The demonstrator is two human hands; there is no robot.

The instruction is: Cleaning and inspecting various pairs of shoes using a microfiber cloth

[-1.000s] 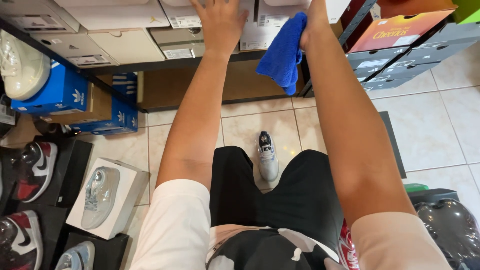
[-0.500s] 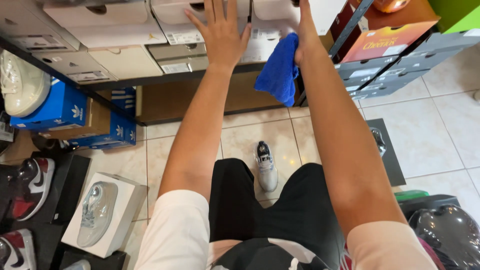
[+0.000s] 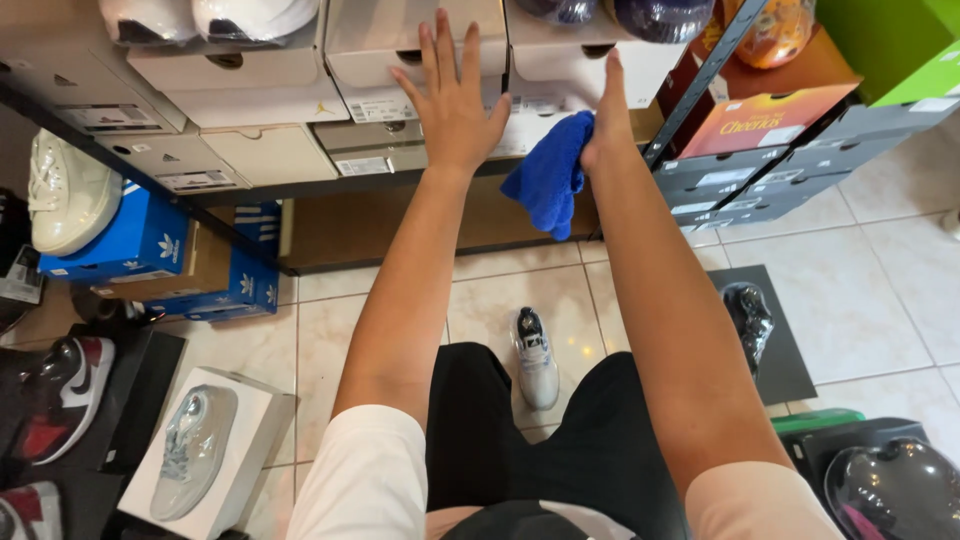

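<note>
Right hand (image 3: 606, 120) pinches blue cloth (image 3: 550, 175) — fingers hidden; left hand (image 3: 455, 95) flat, splayed on shoebox (image 3: 360, 40); tiled floor (image 3: 860, 290) below.

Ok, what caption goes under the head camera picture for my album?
Left hand flat on a pale shoe box, right hand holding a blue cloth by the shelf.

Shoe shop or sneaker stockroom: stacked white shoe boxes (image 3: 400, 50) on a metal shelf (image 3: 700, 90), blue shoe boxes (image 3: 140, 245) lower left, wrapped sneakers displayed on top of boxes, one on a white box (image 3: 205, 455), tiled floor (image 3: 860, 290).
</note>
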